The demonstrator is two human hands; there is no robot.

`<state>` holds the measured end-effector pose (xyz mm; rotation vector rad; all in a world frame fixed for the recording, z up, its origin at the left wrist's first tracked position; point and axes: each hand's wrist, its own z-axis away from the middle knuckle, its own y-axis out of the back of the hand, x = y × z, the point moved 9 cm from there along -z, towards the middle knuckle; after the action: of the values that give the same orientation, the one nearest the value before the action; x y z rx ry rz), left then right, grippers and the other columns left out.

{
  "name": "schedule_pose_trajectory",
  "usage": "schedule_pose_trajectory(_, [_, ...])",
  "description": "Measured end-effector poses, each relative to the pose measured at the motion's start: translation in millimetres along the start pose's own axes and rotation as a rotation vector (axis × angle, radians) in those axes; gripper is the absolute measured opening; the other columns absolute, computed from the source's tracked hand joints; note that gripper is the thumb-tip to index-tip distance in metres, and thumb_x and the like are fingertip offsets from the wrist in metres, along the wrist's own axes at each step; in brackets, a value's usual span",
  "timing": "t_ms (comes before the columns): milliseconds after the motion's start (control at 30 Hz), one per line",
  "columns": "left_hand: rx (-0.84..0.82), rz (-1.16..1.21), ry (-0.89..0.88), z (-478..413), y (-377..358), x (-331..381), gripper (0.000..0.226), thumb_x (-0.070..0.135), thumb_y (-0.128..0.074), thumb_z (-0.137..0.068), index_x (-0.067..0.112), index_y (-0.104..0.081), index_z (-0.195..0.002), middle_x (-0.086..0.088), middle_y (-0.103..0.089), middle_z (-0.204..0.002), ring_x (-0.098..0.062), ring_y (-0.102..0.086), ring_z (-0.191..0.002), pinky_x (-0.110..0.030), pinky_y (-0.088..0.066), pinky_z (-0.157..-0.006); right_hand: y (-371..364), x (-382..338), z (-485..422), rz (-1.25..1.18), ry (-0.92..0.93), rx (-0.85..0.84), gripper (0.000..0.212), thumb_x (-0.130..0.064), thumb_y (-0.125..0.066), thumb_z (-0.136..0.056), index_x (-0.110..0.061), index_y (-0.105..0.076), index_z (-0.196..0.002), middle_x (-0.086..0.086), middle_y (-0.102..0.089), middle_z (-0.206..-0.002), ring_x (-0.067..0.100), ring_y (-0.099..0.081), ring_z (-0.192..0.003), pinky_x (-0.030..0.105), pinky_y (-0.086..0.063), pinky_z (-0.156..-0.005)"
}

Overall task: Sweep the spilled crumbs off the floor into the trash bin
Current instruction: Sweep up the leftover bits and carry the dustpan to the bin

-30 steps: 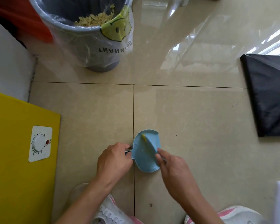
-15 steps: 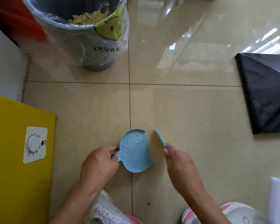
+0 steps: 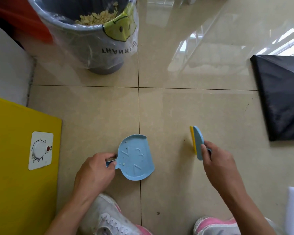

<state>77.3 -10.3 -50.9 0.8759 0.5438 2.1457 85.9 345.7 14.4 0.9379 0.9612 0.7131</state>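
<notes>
A small blue dustpan [image 3: 136, 158] lies flat on the tiled floor with a few pale crumbs [image 3: 124, 164] in it. My left hand [image 3: 95, 168] grips its short handle. To the right, my right hand [image 3: 217, 160] holds a little blue brush with yellow bristles [image 3: 197, 141], standing on edge on the floor, apart from the pan. The grey trash bin [image 3: 92, 39], lined with a clear plastic bag, stands at the top left and holds a heap of pale crumbs [image 3: 97, 18].
A yellow board [image 3: 15, 167] with a white dial timer [image 3: 40, 150] lies at the left. A black bag [image 3: 282, 95] lies at the right edge. My two shoes [image 3: 109, 217] are at the bottom. Tiny dark specks dot the tiles.
My right hand lifted the brush out of the dustpan and carried it to the right. The pan slid slightly left with my left hand and now lies flat.
</notes>
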Motion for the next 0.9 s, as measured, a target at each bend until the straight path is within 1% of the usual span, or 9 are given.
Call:
schedule_pose_trajectory(100, [-0.009,0.016,-0.009,-0.8,-5.1,5.9,0.026,0.026,-0.065,-0.092,0.034,-0.077,-0.113,0.015,-0.079,-0.107,-0.015,-0.072,-0.093,-0.031,-0.057,-0.084,-17.8,-14.6,-0.7,0.028,0.044,-0.079,0.022,-0.027,-0.051,-0.100,-0.016,-0.070,-0.102,0.012,-0.069,-0.070,0.036,-0.066,-0.069,0.038,-0.045,-0.059])
schedule_pose_trajectory(333, [-0.042,0.077,-0.024,-3.6,-14.6,17.7,0.025,0.026,-0.066,-0.094,0.031,-0.078,-0.115,0.012,-0.079,-0.110,-0.009,-0.066,-0.087,-0.025,-0.049,-0.079,-79.3,-103.9,37.2,-0.317,0.135,-0.414,0.029,-0.039,-0.044,-0.103,-0.025,-0.069,-0.098,-0.006,-0.064,-0.072,0.008,-0.058,-0.064,0.028,-0.045,-0.061])
schedule_pose_trajectory(400, [-0.019,0.175,-0.025,-2.5,-9.7,15.3,0.025,0.023,-0.069,-0.093,0.027,-0.079,-0.115,0.014,-0.080,-0.104,-0.007,-0.068,-0.088,-0.025,-0.049,-0.080,-65.6,-112.3,29.4,-0.454,0.129,-0.383,0.028,-0.033,-0.048,-0.103,-0.024,-0.070,-0.089,-0.010,-0.063,-0.068,0.006,-0.056,-0.062,0.025,-0.044,-0.058])
schedule_pose_trajectory(467, [0.027,0.319,-0.028,0.4,1.4,13.9,0.021,0.021,-0.069,-0.094,0.022,-0.080,-0.112,0.022,-0.075,-0.073,0.000,-0.064,-0.070,-0.023,-0.049,-0.070,-44.7,-108.5,13.2,-0.649,0.047,-0.321,0.035,-0.022,-0.051,-0.102,-0.019,-0.054,-0.067,-0.012,-0.044,-0.056,0.008,-0.038,-0.051,0.027,-0.031,-0.051])
schedule_pose_trajectory(533, [0.073,0.422,-0.053,1.6,15.6,18.4,0.014,0.021,-0.069,-0.095,0.023,-0.080,-0.102,0.021,-0.062,-0.048,0.002,-0.057,-0.050,-0.014,-0.044,-0.054,-28.6,-103.5,-6.4,-0.919,-0.092,-0.289,0.041,-0.014,-0.052,-0.099,-0.013,-0.037,-0.061,-0.003,-0.027,-0.055,0.015,-0.021,-0.051,0.031,-0.016,-0.051])
schedule_pose_trajectory(600, [0.143,0.521,-0.091,2.0,40.1,28.5,0.011,0.023,-0.070,-0.094,0.022,-0.080,-0.097,0.017,-0.060,-0.045,0.002,-0.052,-0.043,-0.010,-0.040,-0.045,-14.9,-111.8,-30.1,-1.151,-0.167,-0.260,0.040,-0.010,-0.054,-0.097,-0.017,-0.035,-0.062,0.004,-0.017,-0.059,0.017,-0.011,-0.054,0.036,-0.009,-0.052])
schedule_pose_trajectory(667, [0.229,0.593,-0.131,-1.1,72.1,42.6,0.009,0.026,-0.071,-0.093,0.024,-0.079,-0.091,0.010,-0.058,-0.048,-0.002,-0.047,-0.039,-0.021,-0.040,-0.046,4.2,-127.2,-59.8,-1.284,-0.168,-0.206,0.032,-0.009,-0.056,-0.095,-0.017,-0.041,-0.068,0.002,-0.017,-0.057,0.017,-0.009,-0.054,0.031,-0.010,-0.048])
schedule_pose_trajectory(767, [0.335,0.701,-0.204,-8.0,118.8,61.7,0.018,0.027,-0.069,-0.093,0.019,-0.076,-0.078,0.004,-0.051,-0.052,-0.007,-0.038,-0.040,-0.028,-0.032,-0.054,36.8,-166.6,-104.1,-1.447,-0.067,-0.175,0.021,-0.014,-0.059,-0.091,-0.013,-0.045,-0.075,0.002,-0.020,-0.051,0.015,-0.012,-0.046,0.022,-0.019,-0.039])
schedule_pose_trajectory(900, [0.433,0.821,-0.284,-16.0,175.4,88.0,0.014,0.022,-0.069,-0.094,0.017,-0.080,-0.088,0.003,-0.051,-0.052,-0.009,-0.037,-0.040,-0.025,-0.030,-0.053,72.2,-239.2,-142.5,-1.640,0.084,-0.238,0.026,-0.017,-0.057,-0.092,-0.014,-0.044,-0.070,-0.001,-0.023,-0.049,0.011,-0.017,-0.040,0.022,-0.022,-0.037])
